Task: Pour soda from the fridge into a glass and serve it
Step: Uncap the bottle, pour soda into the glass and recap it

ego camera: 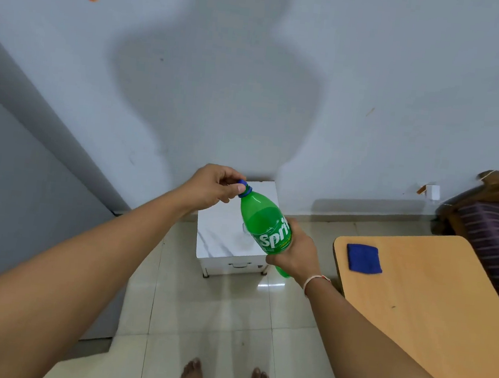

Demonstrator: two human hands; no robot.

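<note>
Two hands hold a green soda bottle (265, 221) tilted above a small white cabinet (225, 235): right hand (293, 255) grips its body, left hand (214, 185) pinches the blue cap (242, 185).

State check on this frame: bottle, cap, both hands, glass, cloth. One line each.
Green soda bottle: held off the surfaces, tilted, partly full.
Blue cap: on the bottle neck; seated or loosened, cannot tell.
Left hand: fingers pinch the cap.
Right hand: grips the bottle's lower body.
Glass: on the white side table, mostly hidden behind the bottle; contents cannot tell.
Blue cloth: folded, lying flat on the wooden table.
</note>
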